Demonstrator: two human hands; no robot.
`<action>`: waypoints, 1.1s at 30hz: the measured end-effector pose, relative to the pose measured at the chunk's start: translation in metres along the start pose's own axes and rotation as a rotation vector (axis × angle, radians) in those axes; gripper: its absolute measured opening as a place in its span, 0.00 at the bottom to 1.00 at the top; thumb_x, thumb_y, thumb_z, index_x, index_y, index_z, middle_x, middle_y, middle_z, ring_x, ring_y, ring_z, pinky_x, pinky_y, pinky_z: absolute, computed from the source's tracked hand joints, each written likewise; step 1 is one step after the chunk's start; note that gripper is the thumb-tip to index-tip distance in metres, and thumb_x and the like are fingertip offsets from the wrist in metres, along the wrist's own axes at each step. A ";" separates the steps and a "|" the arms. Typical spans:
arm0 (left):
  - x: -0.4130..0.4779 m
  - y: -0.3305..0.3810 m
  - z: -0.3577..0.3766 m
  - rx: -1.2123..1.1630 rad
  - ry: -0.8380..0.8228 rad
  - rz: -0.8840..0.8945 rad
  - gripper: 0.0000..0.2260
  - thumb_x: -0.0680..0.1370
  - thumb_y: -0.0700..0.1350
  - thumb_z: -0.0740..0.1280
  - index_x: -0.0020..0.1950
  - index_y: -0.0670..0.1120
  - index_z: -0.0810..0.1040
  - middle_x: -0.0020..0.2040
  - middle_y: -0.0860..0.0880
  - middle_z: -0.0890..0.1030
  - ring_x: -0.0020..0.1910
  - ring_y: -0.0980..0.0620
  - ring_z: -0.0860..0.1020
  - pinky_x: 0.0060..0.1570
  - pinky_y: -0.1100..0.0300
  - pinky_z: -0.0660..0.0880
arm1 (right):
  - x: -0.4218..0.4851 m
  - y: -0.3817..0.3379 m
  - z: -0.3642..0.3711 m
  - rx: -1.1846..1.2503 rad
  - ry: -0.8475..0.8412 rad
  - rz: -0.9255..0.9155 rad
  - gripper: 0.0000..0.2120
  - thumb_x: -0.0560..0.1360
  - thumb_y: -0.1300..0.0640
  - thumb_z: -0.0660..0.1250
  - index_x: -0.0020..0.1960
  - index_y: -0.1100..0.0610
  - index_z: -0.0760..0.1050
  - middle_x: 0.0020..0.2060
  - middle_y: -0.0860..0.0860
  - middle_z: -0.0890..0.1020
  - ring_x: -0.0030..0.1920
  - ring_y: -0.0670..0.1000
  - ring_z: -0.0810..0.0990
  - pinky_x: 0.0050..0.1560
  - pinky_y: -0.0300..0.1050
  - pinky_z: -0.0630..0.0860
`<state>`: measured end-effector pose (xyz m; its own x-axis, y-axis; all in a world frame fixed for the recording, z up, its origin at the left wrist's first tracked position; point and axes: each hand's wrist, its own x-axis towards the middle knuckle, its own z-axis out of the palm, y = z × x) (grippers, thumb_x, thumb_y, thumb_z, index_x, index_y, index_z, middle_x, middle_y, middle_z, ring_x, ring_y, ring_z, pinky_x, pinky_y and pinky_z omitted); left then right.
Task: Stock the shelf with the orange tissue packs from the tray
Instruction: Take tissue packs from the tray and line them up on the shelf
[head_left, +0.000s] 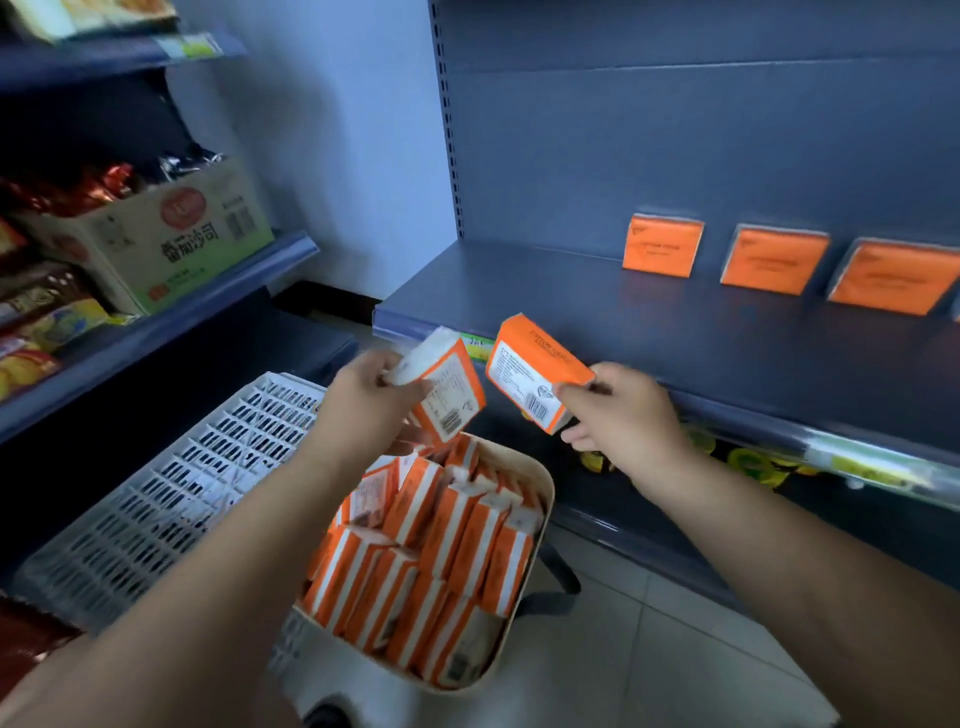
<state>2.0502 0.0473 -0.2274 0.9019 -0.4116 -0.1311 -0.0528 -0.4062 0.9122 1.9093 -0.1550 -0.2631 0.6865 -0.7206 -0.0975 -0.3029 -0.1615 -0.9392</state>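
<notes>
A cream tray (546, 486) below me is packed with several orange-and-white tissue packs (441, 540). My left hand (366, 397) grips one tissue pack (448, 389) just above the tray's far end. My right hand (618, 410) pinches a second tissue pack (535, 371) by its lower corner, held in front of the dark blue shelf's (597, 306) front edge. Three orange tissue packs (662, 245) (774, 260) (893, 278) stand upright in a row at the back right of that shelf.
A white slotted plastic crate (171, 493) lies to the left of the tray. Shelving on the left holds a cardboard box (166, 234) and snack packets (36, 332). Yellow packaged goods (748, 462) sit on the lower shelf under my right hand. Tiled floor lies at the lower right.
</notes>
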 end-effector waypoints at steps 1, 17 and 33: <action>-0.008 0.002 0.006 -0.058 -0.010 -0.006 0.06 0.81 0.41 0.71 0.54 0.47 0.76 0.48 0.40 0.86 0.37 0.38 0.87 0.28 0.56 0.78 | -0.004 -0.002 -0.010 0.021 0.001 0.009 0.08 0.78 0.54 0.71 0.51 0.60 0.80 0.42 0.55 0.87 0.36 0.56 0.88 0.45 0.60 0.86; -0.103 0.136 0.104 -0.198 -0.190 0.119 0.08 0.80 0.48 0.72 0.54 0.45 0.78 0.34 0.45 0.85 0.28 0.47 0.82 0.26 0.60 0.75 | -0.061 -0.055 -0.167 -0.052 0.080 -0.011 0.06 0.76 0.57 0.73 0.43 0.59 0.79 0.37 0.57 0.85 0.40 0.60 0.88 0.47 0.57 0.86; -0.127 0.167 0.293 -0.992 -0.061 -0.133 0.05 0.80 0.36 0.69 0.50 0.45 0.76 0.44 0.43 0.86 0.43 0.43 0.88 0.33 0.60 0.81 | -0.029 0.012 -0.275 0.546 0.361 0.039 0.11 0.79 0.54 0.72 0.56 0.60 0.79 0.48 0.56 0.87 0.42 0.56 0.89 0.48 0.52 0.86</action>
<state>1.8012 -0.2074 -0.1723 0.8491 -0.4651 -0.2503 0.4539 0.4002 0.7961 1.7034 -0.3214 -0.1812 0.3877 -0.9155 -0.1072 0.1216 0.1661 -0.9786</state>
